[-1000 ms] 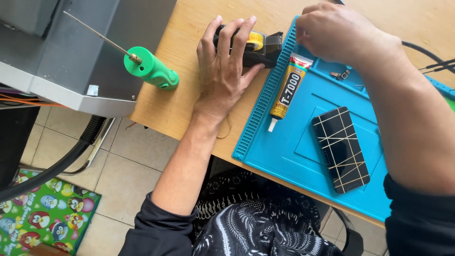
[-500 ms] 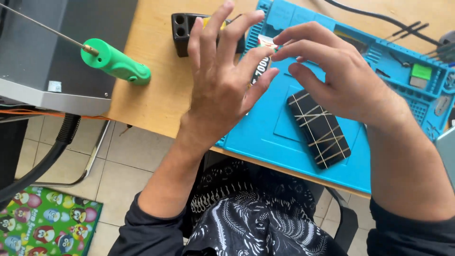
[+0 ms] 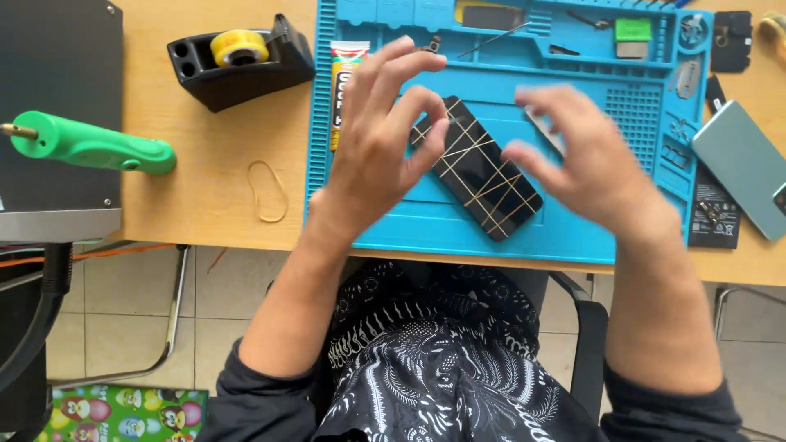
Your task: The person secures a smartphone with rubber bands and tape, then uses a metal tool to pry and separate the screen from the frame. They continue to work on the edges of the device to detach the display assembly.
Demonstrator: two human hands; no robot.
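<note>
Both hands over the strapped phone, nothing gripped

Left hand (image 3: 381,155) hovers with fingers spread and curled, tips just above the upper end of the black phone (image 3: 477,168), holding nothing. Right hand (image 3: 585,160) is motion-blurred, fingers loosely open, apparently empty (can't tell for sure). The phone lies diagonally on the blue work mat (image 3: 393,225), criss-crossed with thin yellowish bands. Reads as the banding or clamping step. Judging by this, the next move needs both hands to close on the phone's edges without dragging the bands off. Glue tube (image 3: 344,90) lies just left, spare rubber band (image 3: 268,191) on the counter (image 3: 213,147), tape dispenser (image 3: 237,61) behind.
</note>
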